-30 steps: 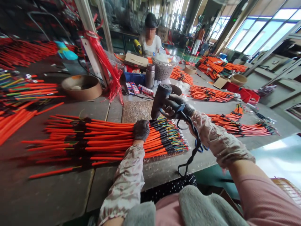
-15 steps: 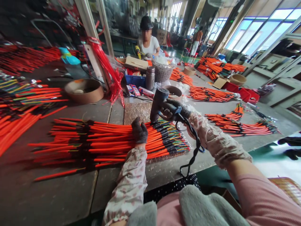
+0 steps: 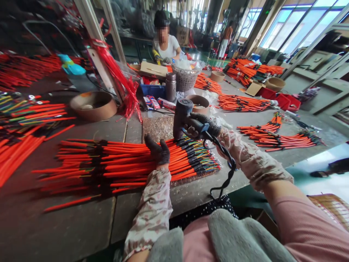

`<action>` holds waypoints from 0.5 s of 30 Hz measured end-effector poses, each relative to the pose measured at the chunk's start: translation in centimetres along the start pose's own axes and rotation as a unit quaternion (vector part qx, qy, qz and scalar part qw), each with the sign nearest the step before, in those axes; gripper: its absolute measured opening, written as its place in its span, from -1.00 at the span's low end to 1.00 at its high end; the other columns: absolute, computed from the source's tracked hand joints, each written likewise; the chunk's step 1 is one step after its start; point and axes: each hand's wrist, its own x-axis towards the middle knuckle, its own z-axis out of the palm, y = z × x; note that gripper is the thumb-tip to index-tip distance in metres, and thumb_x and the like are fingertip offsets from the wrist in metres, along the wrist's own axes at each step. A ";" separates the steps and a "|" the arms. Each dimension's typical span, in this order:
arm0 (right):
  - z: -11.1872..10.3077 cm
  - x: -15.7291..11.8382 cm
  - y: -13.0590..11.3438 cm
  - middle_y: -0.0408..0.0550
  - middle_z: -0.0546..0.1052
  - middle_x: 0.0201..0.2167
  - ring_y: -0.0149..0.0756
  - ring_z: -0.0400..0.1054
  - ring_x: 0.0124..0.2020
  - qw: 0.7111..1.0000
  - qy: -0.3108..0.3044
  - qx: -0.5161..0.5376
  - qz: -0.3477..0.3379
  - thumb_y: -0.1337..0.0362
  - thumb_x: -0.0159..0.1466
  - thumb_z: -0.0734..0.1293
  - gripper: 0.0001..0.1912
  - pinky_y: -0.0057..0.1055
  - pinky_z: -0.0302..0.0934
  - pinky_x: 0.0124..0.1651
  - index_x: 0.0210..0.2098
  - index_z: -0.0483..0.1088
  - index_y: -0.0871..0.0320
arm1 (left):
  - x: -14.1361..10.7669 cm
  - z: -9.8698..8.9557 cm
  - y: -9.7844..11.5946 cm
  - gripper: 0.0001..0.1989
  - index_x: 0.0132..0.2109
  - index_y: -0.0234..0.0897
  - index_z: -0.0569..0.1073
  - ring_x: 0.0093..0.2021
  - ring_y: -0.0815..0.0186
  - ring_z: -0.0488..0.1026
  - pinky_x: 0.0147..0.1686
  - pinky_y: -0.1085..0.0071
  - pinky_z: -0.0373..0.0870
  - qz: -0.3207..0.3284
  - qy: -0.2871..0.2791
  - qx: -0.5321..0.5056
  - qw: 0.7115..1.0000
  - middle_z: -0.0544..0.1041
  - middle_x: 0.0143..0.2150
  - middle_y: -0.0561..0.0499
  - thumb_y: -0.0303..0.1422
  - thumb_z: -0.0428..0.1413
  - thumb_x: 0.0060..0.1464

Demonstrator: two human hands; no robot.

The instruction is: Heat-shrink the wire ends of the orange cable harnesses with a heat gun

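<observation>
My right hand (image 3: 205, 123), in a dark glove, is wrapped round the handle of a dark heat gun (image 3: 180, 118). The gun points down, its lower end just above the far side of the row of cables. A twisted black cord (image 3: 230, 160) hangs from its handle. Orange cables (image 3: 128, 168) lie side by side on the bench, with black sleeves (image 3: 193, 155) near their right ends and thin coloured wires (image 3: 208, 154) beyond. My left hand (image 3: 159, 151), also gloved, rests over the middle of the cables with thumb and fingers apart. Its palm side is partly hidden.
A speckled board (image 3: 158, 128) lies partly under the cables. Behind are a brown round tub (image 3: 93, 106), a metal bottle (image 3: 171, 87) and a woven basket (image 3: 185, 77). More orange cable bundles (image 3: 280, 138) lie right. A co-worker (image 3: 166, 45) sits across the bench.
My left hand's fingers have spread and shifted slightly left over the cables. The heat gun stays over the far cables in my right hand. The view has shifted a little.
</observation>
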 end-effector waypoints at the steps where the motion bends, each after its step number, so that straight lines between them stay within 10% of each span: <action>1: 0.3 -0.2 0.2 -0.09 0.48 -0.47 -0.24 0.38 -0.44 0.999 0.019 0.011 0.028 0.13 0.46 0.25 -0.80 -0.28 0.47 -0.41 -0.21 0.30 0.12 | 0.0 0.0 0.0 -0.32 0.49 -0.48 0.01 0.61 -0.05 -0.05 0.55 -0.12 -0.03 -0.005 -0.001 0.001 1.000 0.05 0.54 -0.53 -0.29 -0.02 0.35; 8: 2.1 -1.7 1.1 -0.06 0.45 -0.55 -0.31 0.28 -0.59 0.994 0.086 0.003 0.073 -0.08 0.50 0.09 -0.57 -0.44 0.23 -0.61 -0.20 0.28 0.16 | 0.2 0.1 -0.5 -0.31 0.48 -0.46 0.06 0.59 -0.07 0.01 0.55 -0.09 -0.01 -0.001 -0.007 0.005 1.000 0.10 0.52 -0.51 -0.24 -0.02 0.33; 15: 2.8 -1.9 2.3 -0.15 0.43 -0.53 -0.35 0.32 -0.55 0.994 0.072 0.075 -0.020 0.08 0.48 0.24 -0.76 -0.52 0.23 -0.58 -0.19 0.33 0.13 | 0.2 0.2 -0.9 -0.28 0.49 -0.52 0.05 0.59 -0.05 0.02 0.54 -0.01 0.05 0.012 0.008 0.018 1.000 0.14 0.51 -0.49 -0.22 -0.03 0.34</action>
